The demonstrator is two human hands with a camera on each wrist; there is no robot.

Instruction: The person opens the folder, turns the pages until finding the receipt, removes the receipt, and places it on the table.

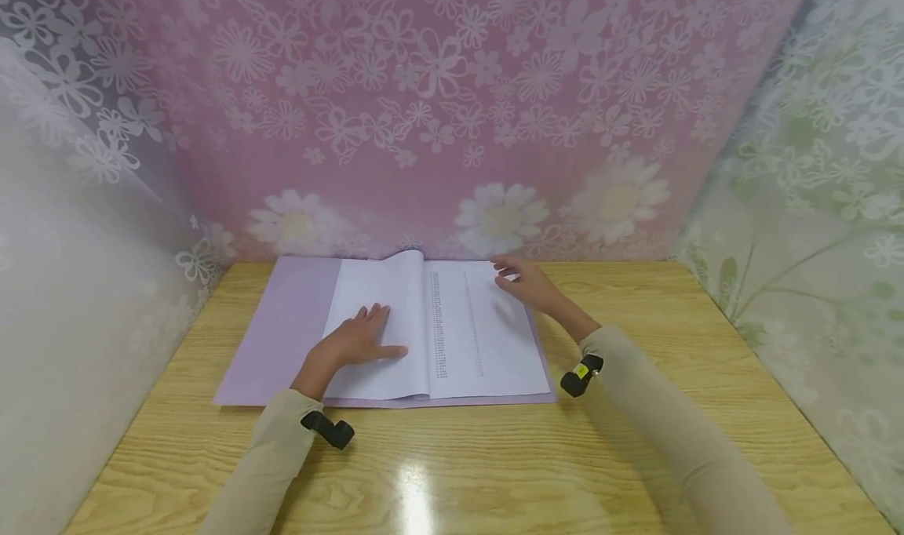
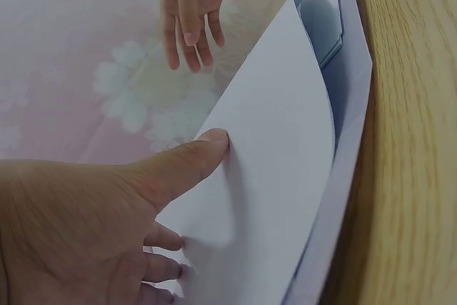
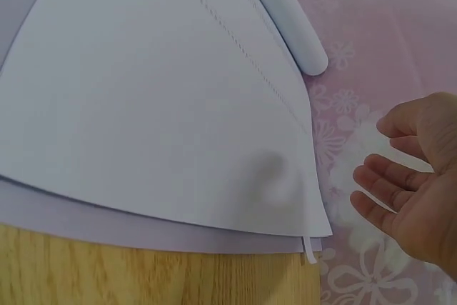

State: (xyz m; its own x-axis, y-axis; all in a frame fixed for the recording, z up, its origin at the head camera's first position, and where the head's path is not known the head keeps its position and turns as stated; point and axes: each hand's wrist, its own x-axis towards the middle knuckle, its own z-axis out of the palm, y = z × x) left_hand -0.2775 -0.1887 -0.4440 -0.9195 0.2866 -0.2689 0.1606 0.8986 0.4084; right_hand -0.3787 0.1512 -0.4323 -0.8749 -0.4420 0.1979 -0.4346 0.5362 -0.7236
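Observation:
An open book (image 1: 487, 339) with a pale purple cover (image 1: 293, 315) lies on the table. Its right page carries two columns of small print, while the left page (image 1: 367, 284) looks blank and bulges near the spine. My left hand (image 1: 353, 339) rests on that left page, fingers and thumb spread, as the left wrist view also shows with the thumb (image 2: 203, 151) on the paper. Above the top right corner of the right page hovers my right hand (image 1: 526, 284), fingers loosely bent and holding nothing. In the right wrist view a thin ribbon (image 3: 308, 250) pokes out at the page corner.
The book lies on a wood-grain table (image 1: 452, 464), close to a pink flowered backdrop (image 1: 452, 127). Pale flowered sheets (image 1: 826, 205) stand along both sides. Each wrist wears a small black camera (image 1: 582, 376).

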